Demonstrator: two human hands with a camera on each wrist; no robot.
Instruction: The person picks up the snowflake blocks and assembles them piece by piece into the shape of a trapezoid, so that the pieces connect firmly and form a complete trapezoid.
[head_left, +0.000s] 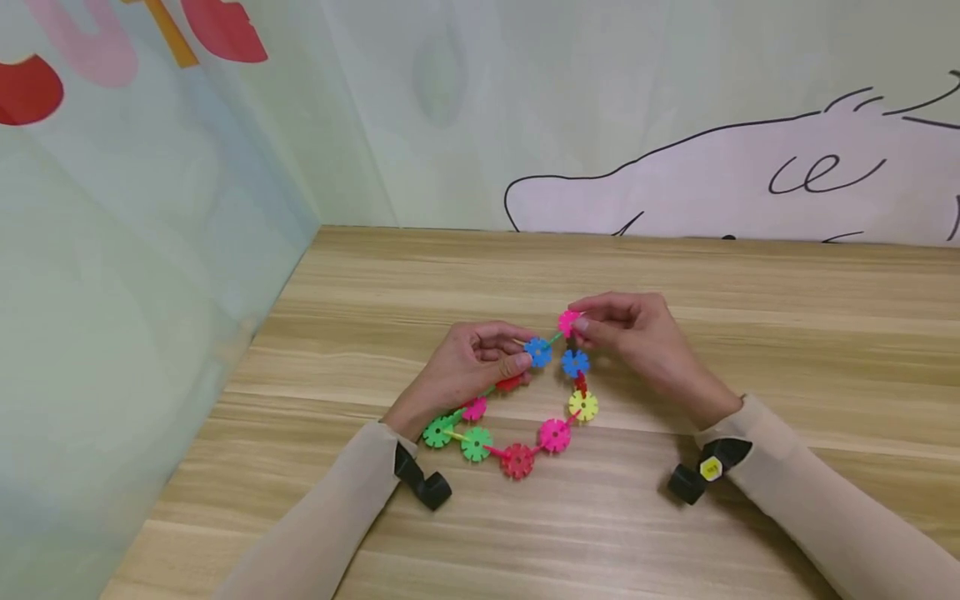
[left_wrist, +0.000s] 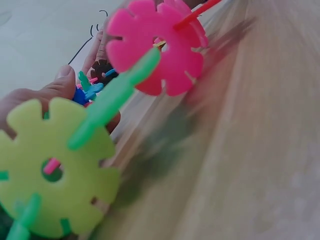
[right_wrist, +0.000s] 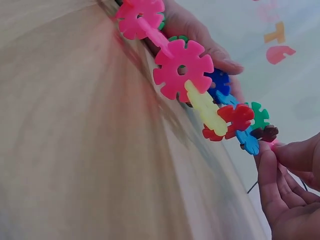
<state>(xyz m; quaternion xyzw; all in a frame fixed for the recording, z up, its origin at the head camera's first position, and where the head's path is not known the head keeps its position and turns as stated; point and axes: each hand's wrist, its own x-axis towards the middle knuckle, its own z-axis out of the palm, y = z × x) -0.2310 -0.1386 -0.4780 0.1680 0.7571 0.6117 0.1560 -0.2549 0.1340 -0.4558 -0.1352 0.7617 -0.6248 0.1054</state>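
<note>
Notched plastic snowflake discs are slotted edge to edge into a ring-shaped chain above the wooden table. In the head view my left hand pinches a blue disc between thumb and fingers. My right hand holds a pink disc at the far corner, by its fingertips. A green disc seen edge-on links these two. From the right hand the chain runs down past another blue disc, a yellow disc and a red disc, then back to green discs below the left wrist.
The wooden table meets a pale wall with a line drawing at the back. Another wall with coloured letters stands along the left. Both wrists wear black camera straps, one camera close to the chain.
</note>
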